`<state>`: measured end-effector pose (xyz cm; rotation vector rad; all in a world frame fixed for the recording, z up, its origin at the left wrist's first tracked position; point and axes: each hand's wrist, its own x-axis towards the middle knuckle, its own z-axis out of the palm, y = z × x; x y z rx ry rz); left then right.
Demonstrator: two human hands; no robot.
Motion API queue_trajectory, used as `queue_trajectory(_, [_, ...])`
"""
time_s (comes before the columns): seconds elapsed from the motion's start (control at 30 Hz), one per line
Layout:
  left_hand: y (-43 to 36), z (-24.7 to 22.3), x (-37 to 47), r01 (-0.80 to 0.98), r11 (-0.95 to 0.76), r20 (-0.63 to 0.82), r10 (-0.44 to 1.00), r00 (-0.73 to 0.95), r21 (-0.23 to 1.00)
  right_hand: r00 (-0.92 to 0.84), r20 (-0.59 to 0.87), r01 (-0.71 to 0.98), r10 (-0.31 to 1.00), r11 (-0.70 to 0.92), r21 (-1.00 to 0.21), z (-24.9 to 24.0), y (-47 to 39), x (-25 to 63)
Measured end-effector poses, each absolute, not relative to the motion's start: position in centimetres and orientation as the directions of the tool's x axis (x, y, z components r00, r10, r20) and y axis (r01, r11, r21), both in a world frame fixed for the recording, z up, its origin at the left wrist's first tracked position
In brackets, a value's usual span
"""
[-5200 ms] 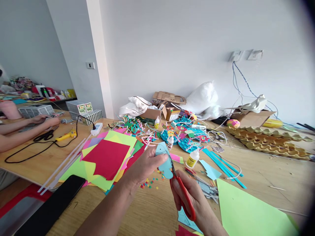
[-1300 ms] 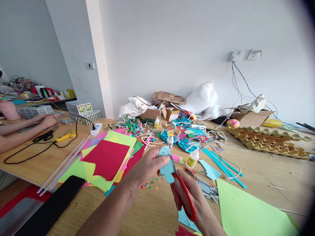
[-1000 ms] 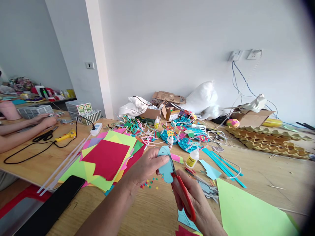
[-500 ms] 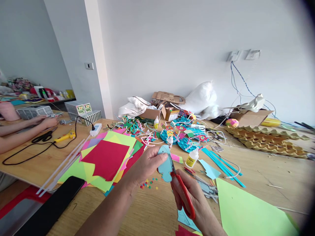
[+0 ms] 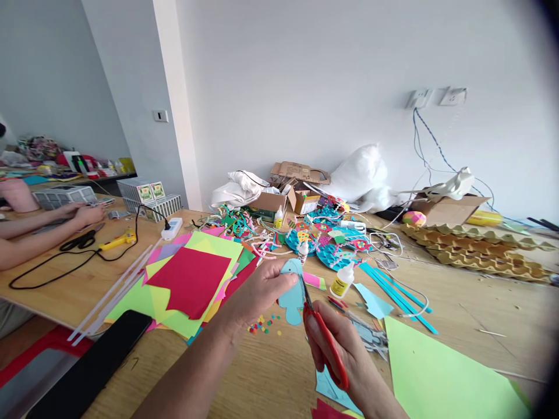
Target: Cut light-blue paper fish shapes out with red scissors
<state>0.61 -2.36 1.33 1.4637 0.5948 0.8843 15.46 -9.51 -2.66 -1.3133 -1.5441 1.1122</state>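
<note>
Between the thumb and fingers of my left hand [image 5: 266, 288] is a light blue paper fish [image 5: 290, 299] with drawn lines, held upright above the table. My right hand [image 5: 340, 343] grips red-handled scissors [image 5: 327, 343], whose blades touch or lie close beside the fish's right edge. Whether the blades are parted is hard to make out. Below the fish, small coloured paper dots [image 5: 263, 326] lie scattered on the wood. A blue paper scrap [image 5: 334, 390] lies partly hidden under my right hand.
Coloured paper sheets [image 5: 192, 279] are piled at left, near a black phone-like slab [image 5: 91, 366]. A glue bottle [image 5: 342, 280], blue strips [image 5: 397, 297] and a green sheet [image 5: 449, 366] lie at right. Another person's hands [image 5: 82, 212] work at far left, beyond a yellow glue gun [image 5: 117, 240].
The paper fish has turned slightly in my left hand, and the scissors have shifted a little away from its lower edge. The whole view has moved slightly.
</note>
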Motion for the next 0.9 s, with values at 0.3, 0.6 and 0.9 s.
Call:
queue_trajectory(0.3, [-2.15,1.07,0.42,-0.131,-0.076,0.136,0.822,0.554,0.988,-0.132,0.006,0.346,0.991,0.052,-0.937,-2.22,-9.52,15.41])
queue_trajectory(0.6, [-1.99,0.90,0.13,-0.154,-0.053,0.133,0.804,0.580,0.987,-0.190,0.026,0.257,0.981,0.075,-0.964,-2.20,-9.60,15.42])
queue_trajectory(0.9, [-2.01,0.97,0.18,-0.138,-0.076,0.143,0.795,0.589,0.988,-0.198,0.022,0.245,0.980,0.071,-0.967,-2.18,-9.61,15.55])
